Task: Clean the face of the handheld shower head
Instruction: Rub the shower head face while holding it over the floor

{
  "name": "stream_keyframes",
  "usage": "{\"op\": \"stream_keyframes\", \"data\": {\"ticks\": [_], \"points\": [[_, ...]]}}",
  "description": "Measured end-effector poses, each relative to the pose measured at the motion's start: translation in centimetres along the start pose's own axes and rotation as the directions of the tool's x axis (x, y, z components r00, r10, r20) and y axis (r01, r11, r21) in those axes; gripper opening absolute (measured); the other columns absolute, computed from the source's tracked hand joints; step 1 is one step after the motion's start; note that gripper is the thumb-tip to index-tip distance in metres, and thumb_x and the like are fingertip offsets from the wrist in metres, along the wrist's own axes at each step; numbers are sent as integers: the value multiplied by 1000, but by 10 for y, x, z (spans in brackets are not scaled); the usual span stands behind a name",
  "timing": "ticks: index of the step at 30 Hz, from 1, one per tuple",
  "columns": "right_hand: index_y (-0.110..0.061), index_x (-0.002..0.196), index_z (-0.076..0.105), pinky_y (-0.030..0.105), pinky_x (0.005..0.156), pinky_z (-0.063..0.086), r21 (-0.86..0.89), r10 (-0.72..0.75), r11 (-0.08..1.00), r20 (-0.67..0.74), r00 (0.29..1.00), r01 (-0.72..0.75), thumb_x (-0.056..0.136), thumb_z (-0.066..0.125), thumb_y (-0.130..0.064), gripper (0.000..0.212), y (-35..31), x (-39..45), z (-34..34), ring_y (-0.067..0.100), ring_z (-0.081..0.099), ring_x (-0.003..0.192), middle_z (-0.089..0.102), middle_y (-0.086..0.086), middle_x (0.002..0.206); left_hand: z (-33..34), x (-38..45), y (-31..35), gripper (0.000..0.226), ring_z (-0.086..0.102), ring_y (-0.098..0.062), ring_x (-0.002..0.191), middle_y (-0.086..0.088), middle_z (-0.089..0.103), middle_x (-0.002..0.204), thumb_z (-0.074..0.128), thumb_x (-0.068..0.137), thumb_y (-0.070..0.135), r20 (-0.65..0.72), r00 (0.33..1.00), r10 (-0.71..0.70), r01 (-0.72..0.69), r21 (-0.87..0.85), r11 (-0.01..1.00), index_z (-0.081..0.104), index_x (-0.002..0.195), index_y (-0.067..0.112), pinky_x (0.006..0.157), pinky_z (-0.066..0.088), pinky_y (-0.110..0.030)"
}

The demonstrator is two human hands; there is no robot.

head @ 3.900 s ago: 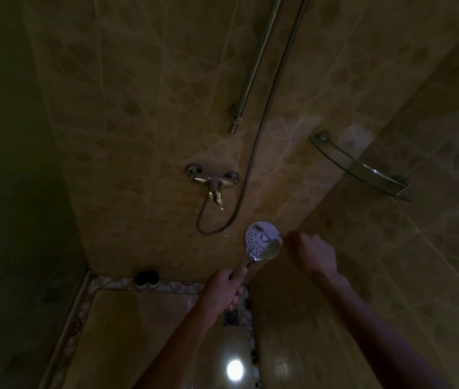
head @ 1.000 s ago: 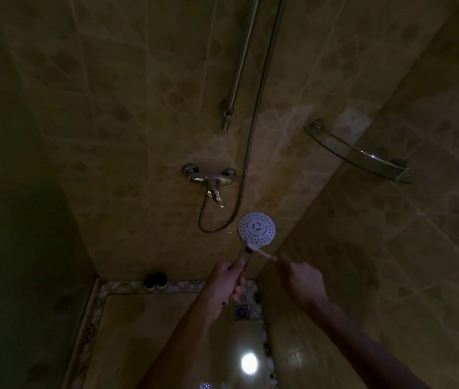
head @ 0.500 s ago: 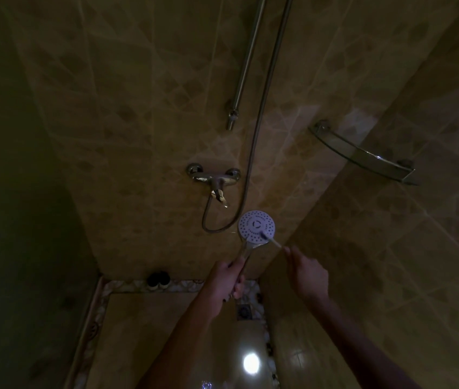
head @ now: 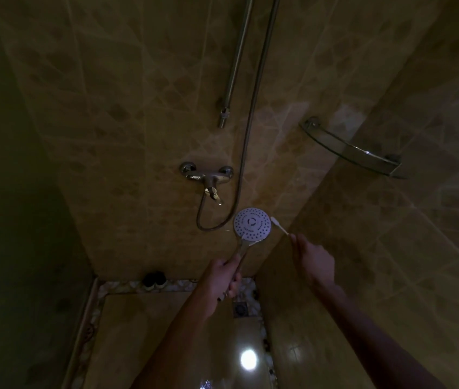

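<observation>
The shower head [head: 252, 224] is held by its handle in the left hand [head: 224, 277], fingers curled round it, face turned toward the camera, in front of the tiled wall [head: 138, 108] near the shower's inner corner. A toothbrush [head: 279, 225] is pinched in the right hand [head: 314, 259], its bristle end just beside the face's right rim; contact cannot be told. The hose [head: 243, 164] loops from the mixer tap [head: 208, 178] just left. A glass shelf [head: 351, 148] is fixed well above right.
</observation>
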State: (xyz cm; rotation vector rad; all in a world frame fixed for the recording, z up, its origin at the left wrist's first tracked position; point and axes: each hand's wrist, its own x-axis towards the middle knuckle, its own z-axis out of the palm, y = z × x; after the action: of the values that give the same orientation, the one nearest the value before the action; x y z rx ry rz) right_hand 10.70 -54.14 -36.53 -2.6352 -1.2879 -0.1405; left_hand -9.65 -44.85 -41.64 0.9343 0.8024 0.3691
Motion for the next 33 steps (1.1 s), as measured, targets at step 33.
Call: {"op": "stream_keyframes", "data": {"ticks": [33], "points": [[-27, 99, 55, 28, 52, 42, -58, -131, 990, 18, 991, 132, 100, 27, -49, 36, -1, 7, -11, 18, 62, 60, 61, -1, 67, 3, 1, -2, 31, 40, -10, 42, -1, 50, 61, 51, 95, 37, 4, 1000, 9, -9, -35, 999, 52, 79, 11, 39, 28, -21]]}}
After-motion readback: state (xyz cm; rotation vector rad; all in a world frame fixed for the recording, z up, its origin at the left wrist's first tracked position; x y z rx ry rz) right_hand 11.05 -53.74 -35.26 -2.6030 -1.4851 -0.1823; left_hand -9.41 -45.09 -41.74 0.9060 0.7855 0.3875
